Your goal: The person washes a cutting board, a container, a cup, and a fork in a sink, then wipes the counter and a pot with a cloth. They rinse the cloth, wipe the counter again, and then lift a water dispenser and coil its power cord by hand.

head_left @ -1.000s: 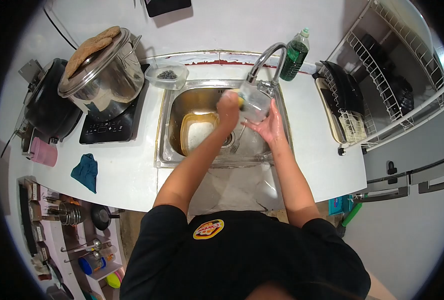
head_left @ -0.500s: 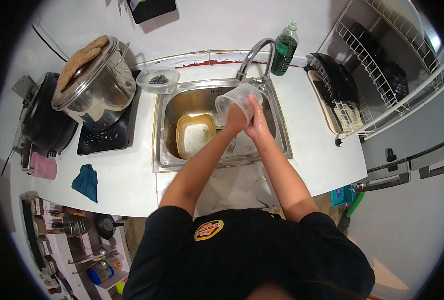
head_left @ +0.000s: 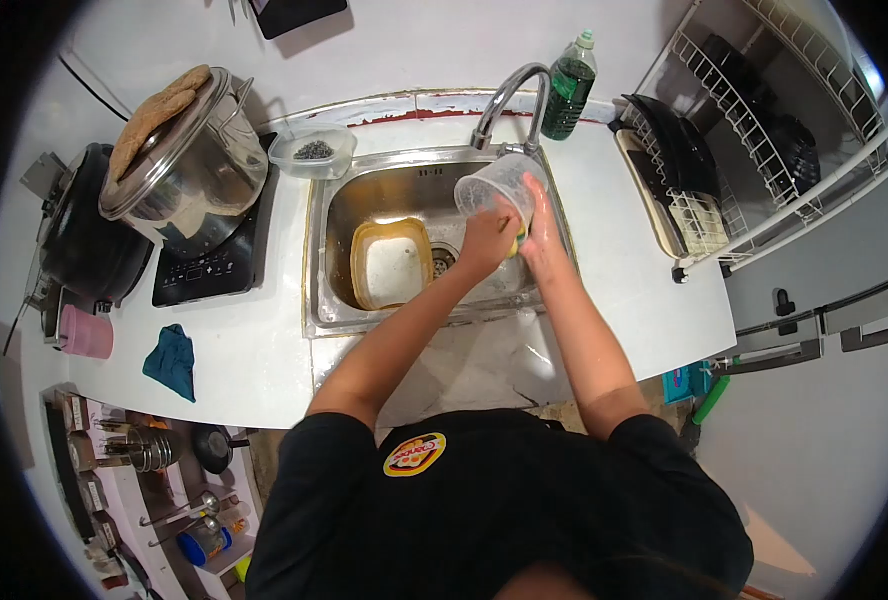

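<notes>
A clear round plastic container is tilted over the right side of the sink, its open end toward the left. My right hand grips it from the right, fingers along its outer wall. At the container's near side, my left hand is closed around a sponge, of which only a small yellow-green edge shows. Down in the basin lies a yellowish rectangular tub, left of the drain.
The curved faucet rises behind the container, with a green dish soap bottle beside it. A tub with scouring wool stands left of it. Further left are a large steel pot and an induction cooker. A dish rack stands right.
My left hand has drawn back from deeper inside the container to its near side, and the sponge's edge now shows. The container and my right hand have shifted slightly right.
</notes>
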